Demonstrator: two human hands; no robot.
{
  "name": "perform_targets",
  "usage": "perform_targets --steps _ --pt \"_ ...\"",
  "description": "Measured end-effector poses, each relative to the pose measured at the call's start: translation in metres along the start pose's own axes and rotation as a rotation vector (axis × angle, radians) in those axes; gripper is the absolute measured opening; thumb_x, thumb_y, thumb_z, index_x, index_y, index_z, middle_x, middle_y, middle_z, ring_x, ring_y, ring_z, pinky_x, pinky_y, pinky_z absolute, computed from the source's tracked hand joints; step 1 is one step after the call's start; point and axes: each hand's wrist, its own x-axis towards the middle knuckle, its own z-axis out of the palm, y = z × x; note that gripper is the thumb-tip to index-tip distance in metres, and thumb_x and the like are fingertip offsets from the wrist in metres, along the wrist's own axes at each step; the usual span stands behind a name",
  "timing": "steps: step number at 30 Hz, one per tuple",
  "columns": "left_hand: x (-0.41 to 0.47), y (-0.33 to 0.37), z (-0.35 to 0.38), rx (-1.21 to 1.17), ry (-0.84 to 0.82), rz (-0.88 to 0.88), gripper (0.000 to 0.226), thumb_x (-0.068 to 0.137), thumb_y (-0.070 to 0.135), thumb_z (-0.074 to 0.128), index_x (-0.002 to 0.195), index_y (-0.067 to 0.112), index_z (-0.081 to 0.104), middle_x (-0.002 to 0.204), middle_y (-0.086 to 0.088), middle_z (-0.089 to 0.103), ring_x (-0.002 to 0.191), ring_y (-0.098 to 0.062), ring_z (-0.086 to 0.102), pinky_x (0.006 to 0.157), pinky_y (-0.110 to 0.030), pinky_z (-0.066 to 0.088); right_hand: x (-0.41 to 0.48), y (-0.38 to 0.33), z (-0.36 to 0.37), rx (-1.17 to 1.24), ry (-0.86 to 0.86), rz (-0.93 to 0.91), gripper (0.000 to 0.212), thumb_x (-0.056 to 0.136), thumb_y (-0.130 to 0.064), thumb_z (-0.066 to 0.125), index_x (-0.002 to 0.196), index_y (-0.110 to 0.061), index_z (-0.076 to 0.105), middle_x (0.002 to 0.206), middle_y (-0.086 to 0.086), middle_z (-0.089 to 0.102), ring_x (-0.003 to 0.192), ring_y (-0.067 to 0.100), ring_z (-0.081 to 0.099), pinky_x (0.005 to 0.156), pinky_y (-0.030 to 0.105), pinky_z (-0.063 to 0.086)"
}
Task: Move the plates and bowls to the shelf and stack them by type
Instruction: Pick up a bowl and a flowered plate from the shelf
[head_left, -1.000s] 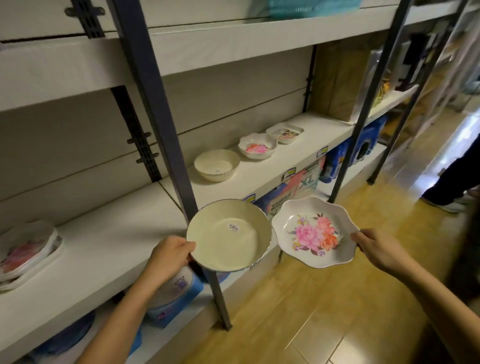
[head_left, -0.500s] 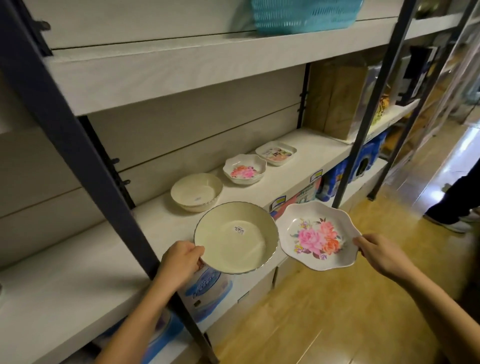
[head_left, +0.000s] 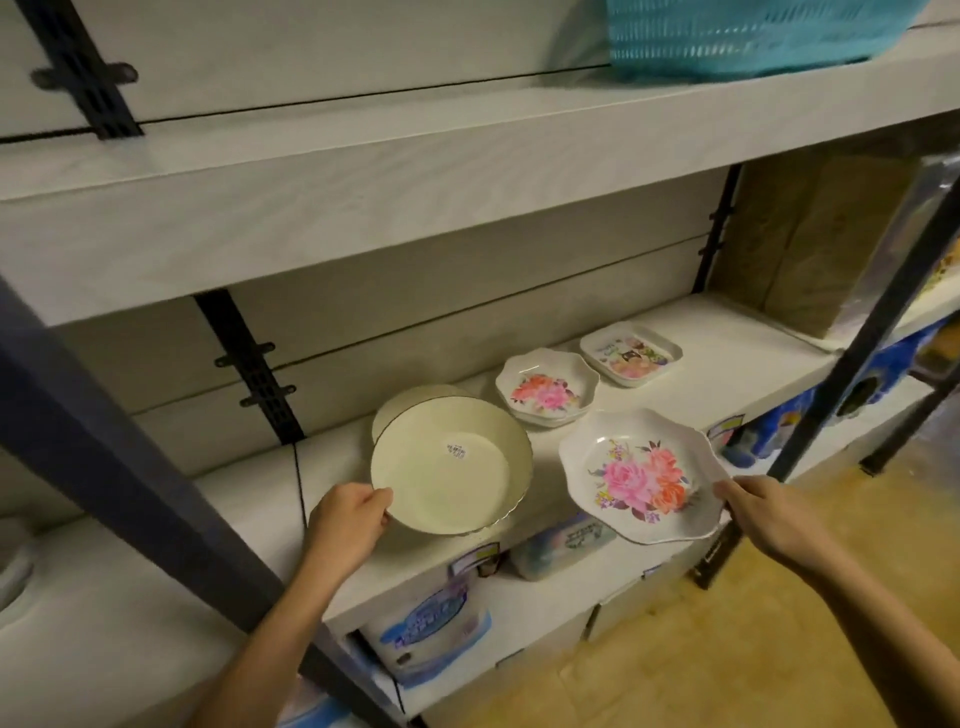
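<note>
My left hand (head_left: 349, 521) pinches the cream bowl's (head_left: 451, 473) rim above the shelf (head_left: 727, 343), my right hand (head_left: 763, 514) grips the floral plate's (head_left: 642, 474) scalloped edge; both look light, stiff, slippery.

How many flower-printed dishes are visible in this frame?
3: a scalloped plate in the right hand, a scalloped dish on the shelf, and a square dish behind it. More may be nested underneath.
</note>
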Motion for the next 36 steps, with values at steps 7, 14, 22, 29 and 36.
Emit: perform_targets --steps 7,14,22,29,36 --pt "0.022 0.006 0.016 -0.074 0.204 -0.188 0.038 0.090 0.016 0.051 0.052 0.012 0.055 0.059 -0.007 0.056 0.073 -0.029 0.055 0.071 -0.032 0.039 0.091 -0.013 -0.015 -0.062 -0.137 -0.153 0.038 0.096 -0.027 0.039 0.092 -0.001 0.067 0.095 0.015 0.064 0.089 0.032 0.060 0.087 0.048 0.048" --pt "0.057 0.021 0.037 -0.058 0.334 -0.331 0.040 0.088 0.015 0.051 0.048 0.014 0.052 0.057 -0.005 0.053 0.068 -0.027 0.051 0.063 -0.031 0.034 0.160 -0.019 -0.021 -0.088 -0.158 -0.246 0.039 0.095 -0.027 0.040 0.083 0.000 0.066 0.085 0.016 0.064 0.084 0.034 0.058 0.076 0.041 0.046" --pt "0.083 0.026 0.058 -0.078 0.322 -0.474 0.038 0.087 0.014 0.053 0.050 0.010 0.054 0.051 -0.006 0.048 0.050 -0.022 0.041 0.050 -0.027 0.028 0.198 -0.012 -0.029 -0.101 -0.202 -0.330 0.039 0.093 -0.028 0.040 0.056 -0.018 0.047 0.074 0.011 0.056 0.073 0.031 0.049 0.061 0.035 0.035" --pt "0.077 0.036 0.063 0.198 0.269 -0.499 0.049 0.094 0.037 0.042 0.113 -0.004 0.060 0.113 -0.025 0.062 0.105 -0.038 0.058 0.085 -0.038 0.046 0.217 -0.022 -0.023 -0.055 -0.253 -0.336 0.034 0.095 -0.026 0.037 0.067 -0.015 0.052 0.088 0.014 0.058 0.080 0.031 0.051 0.065 0.032 0.035" --pt "0.041 0.047 0.051 0.420 0.167 -0.370 0.036 0.094 0.043 0.040 0.100 0.012 0.057 0.105 -0.010 0.063 0.088 -0.023 0.054 0.083 -0.034 0.045 0.236 -0.053 0.017 -0.032 -0.290 -0.356 0.033 0.096 -0.018 0.035 0.076 -0.003 0.057 0.091 0.019 0.058 0.079 0.029 0.050 0.064 0.028 0.038"
